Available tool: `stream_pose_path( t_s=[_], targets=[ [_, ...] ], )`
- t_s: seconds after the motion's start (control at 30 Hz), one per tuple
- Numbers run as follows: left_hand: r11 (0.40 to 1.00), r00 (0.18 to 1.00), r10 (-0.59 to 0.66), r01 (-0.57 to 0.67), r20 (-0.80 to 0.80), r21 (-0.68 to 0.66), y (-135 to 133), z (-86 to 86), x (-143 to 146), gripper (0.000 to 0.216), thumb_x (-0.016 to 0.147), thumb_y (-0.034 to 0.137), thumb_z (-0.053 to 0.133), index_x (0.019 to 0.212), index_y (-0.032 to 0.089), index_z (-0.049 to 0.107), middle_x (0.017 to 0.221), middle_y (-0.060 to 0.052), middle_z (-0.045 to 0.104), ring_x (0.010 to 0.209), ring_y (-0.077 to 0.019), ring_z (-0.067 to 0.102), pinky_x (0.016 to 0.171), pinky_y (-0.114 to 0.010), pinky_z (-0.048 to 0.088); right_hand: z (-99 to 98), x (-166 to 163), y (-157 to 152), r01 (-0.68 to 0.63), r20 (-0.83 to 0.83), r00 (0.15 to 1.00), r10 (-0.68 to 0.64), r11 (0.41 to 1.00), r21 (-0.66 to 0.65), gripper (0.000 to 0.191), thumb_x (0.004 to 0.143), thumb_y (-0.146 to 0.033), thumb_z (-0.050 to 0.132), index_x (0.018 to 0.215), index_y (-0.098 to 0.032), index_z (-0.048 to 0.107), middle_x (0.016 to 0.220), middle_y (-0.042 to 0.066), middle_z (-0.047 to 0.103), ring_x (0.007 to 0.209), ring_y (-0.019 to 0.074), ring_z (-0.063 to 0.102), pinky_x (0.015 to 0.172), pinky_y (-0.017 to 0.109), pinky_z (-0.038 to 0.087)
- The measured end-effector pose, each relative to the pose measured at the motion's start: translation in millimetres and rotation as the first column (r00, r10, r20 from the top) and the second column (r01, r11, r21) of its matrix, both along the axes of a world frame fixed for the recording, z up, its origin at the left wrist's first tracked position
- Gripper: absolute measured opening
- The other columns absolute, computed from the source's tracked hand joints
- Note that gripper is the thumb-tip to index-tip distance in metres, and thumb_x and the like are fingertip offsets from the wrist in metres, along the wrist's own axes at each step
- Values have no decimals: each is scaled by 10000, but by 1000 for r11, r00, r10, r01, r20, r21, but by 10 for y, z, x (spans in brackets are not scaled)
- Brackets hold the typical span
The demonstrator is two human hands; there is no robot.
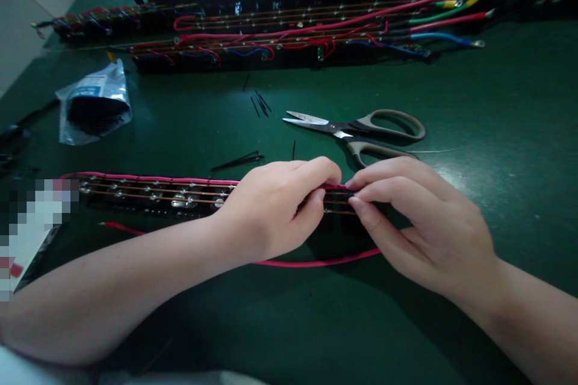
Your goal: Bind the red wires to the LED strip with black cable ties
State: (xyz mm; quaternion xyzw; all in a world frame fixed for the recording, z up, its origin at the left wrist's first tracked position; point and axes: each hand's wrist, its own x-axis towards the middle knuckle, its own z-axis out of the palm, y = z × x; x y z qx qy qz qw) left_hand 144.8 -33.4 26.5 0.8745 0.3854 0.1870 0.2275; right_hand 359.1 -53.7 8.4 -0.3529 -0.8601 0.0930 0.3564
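Note:
A long black strip with thin copper rods lies across the green table, and a red wire runs along its far edge, bound at intervals by thin black ties. My left hand reaches over the strip, thumb and forefinger closed at the red wire. Just right of it, my right hand pinches at the same stretch of wire; a small dark bit shows at its fingertips, too small to name. The loose part of a red wire curves below the strip, passing behind my left forearm.
Scissors lie partly spread behind my hands. Black cable ties and short black offcuts are scattered nearby. An opened plastic bag of black pieces stands at left. More wired black strips line the back.

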Motion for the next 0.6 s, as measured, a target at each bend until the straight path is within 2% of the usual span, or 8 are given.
stream_pose_path(
  t_s=[0.33,0.6],
  targets=[
    [999,997,-32,32,75,7,-17,4,-11,195,914,134,526,1060,142,656,993,-32,752,873,-158,692,753,-269,524,-18,-18,-17,77,36,996,-78,996,37,131,852,-85,641,882,-201,586,927,89,694,827,205,666,714,337,546],
    [996,990,-56,47,131,72,-30,-17,-6,227,899,124,566,1096,131,678,1059,-42,770,956,-153,719,847,-260,552,-25,-50,-49,148,48,988,-149,989,24,139,855,-104,634,883,-223,567,935,69,695,827,206,671,698,340,547]
  ],
)
